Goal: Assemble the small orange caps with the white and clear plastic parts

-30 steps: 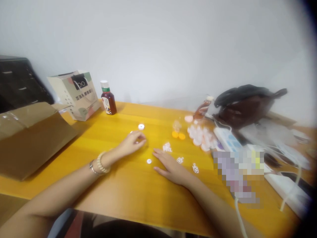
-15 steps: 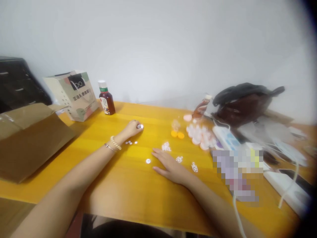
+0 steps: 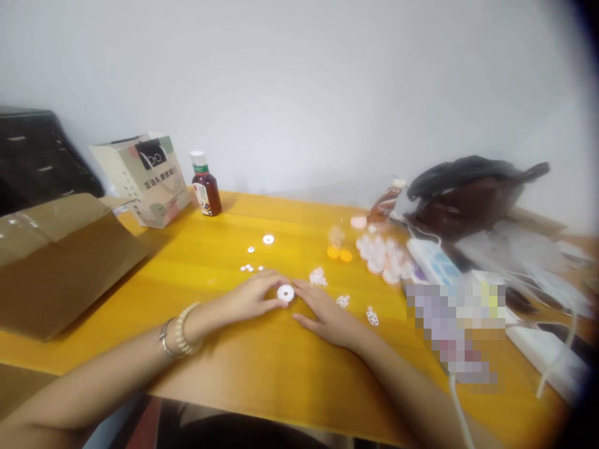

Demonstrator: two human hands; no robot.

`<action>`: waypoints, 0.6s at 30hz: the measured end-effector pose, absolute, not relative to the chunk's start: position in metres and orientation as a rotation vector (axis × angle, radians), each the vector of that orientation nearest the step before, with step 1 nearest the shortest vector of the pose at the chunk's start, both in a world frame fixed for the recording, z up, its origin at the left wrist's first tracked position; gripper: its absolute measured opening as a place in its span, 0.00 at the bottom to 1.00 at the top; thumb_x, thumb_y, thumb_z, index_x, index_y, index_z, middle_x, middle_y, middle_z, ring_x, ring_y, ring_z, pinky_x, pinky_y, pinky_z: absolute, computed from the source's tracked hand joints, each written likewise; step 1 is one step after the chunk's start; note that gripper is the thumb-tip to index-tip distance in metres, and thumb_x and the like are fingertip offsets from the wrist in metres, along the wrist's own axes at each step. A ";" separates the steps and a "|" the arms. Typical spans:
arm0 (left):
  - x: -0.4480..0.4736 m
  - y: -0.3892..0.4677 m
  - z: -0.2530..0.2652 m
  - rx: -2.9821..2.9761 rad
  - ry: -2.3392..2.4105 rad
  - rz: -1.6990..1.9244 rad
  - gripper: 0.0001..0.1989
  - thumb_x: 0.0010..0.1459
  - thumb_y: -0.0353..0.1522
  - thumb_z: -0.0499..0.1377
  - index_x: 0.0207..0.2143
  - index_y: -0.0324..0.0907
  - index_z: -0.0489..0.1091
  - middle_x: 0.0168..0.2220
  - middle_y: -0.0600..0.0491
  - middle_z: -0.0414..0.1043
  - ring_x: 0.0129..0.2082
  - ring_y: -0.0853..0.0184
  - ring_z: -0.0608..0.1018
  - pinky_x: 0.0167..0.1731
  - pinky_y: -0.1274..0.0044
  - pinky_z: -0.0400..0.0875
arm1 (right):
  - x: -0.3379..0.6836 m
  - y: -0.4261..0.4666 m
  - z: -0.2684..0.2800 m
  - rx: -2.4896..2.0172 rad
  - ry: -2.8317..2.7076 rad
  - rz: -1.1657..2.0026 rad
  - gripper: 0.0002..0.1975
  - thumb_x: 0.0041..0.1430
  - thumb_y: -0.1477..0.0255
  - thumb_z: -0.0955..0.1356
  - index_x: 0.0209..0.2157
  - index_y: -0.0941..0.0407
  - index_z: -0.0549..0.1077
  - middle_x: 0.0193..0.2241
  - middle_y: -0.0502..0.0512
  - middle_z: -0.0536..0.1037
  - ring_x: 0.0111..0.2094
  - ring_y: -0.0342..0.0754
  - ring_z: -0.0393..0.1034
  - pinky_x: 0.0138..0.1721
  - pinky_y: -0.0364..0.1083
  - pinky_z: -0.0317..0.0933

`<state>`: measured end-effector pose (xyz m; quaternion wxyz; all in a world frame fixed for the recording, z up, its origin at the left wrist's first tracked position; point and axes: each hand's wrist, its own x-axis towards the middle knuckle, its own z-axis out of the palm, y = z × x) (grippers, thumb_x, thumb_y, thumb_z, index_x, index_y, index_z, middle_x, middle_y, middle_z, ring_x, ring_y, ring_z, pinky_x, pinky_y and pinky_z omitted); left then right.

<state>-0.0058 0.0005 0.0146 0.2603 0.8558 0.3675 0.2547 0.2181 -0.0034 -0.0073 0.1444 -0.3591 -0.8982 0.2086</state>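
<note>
My left hand (image 3: 255,296), with a beaded bracelet and a metal bangle at its wrist, has its thumb and fingers closed around the edge of a white disc with a centre hole (image 3: 285,293). Just right of the disc lies my right hand (image 3: 322,315), palm down, fingers stretched out and thumb apart, its fingertips close to the disc. Beyond the left hand are another white holed disc (image 3: 268,239), a small white piece (image 3: 251,249) and several tiny white pieces (image 3: 248,268). White cut-out shapes (image 3: 343,302) lie past the right hand.
An open cardboard box (image 3: 70,262) and a paper bag (image 3: 159,181) stand at left, near a dark red drink bottle (image 3: 206,190). To the right are orange caps (image 3: 339,254), pale round pieces (image 3: 381,252), a power strip (image 3: 433,259), cables and a dark bag (image 3: 468,199).
My left hand has moved from the far disc towards me and right, beside my right hand. The far disc stays on the table. My right hand has hardly moved.
</note>
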 end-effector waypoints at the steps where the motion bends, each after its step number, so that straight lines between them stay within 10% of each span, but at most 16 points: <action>1: -0.005 -0.002 0.012 2.333 0.978 0.667 0.13 0.55 0.36 0.56 0.44 0.44 0.65 0.40 0.51 0.68 0.41 0.64 0.70 0.44 0.71 0.63 | 0.218 -0.003 -0.007 -1.040 -2.587 0.605 0.26 0.58 0.63 0.61 0.57 0.55 0.55 0.59 0.59 0.56 0.60 0.53 0.48 0.58 0.55 0.48; 14: -0.004 -0.001 -0.003 2.243 0.989 0.583 0.12 0.52 0.33 0.58 0.41 0.43 0.66 0.38 0.51 0.64 0.39 0.65 0.68 0.40 0.74 0.65 | 0.219 0.007 -0.016 -1.063 -2.227 0.534 0.18 0.59 0.64 0.59 0.50 0.52 0.64 0.52 0.57 0.66 0.54 0.50 0.60 0.55 0.54 0.55; 18: -0.005 0.000 -0.003 2.249 0.966 0.586 0.13 0.52 0.33 0.58 0.42 0.43 0.66 0.39 0.51 0.64 0.39 0.65 0.68 0.41 0.74 0.65 | 0.233 0.045 -0.007 -1.234 -2.002 0.156 0.22 0.58 0.65 0.60 0.54 0.55 0.58 0.57 0.61 0.57 0.59 0.55 0.48 0.57 0.59 0.46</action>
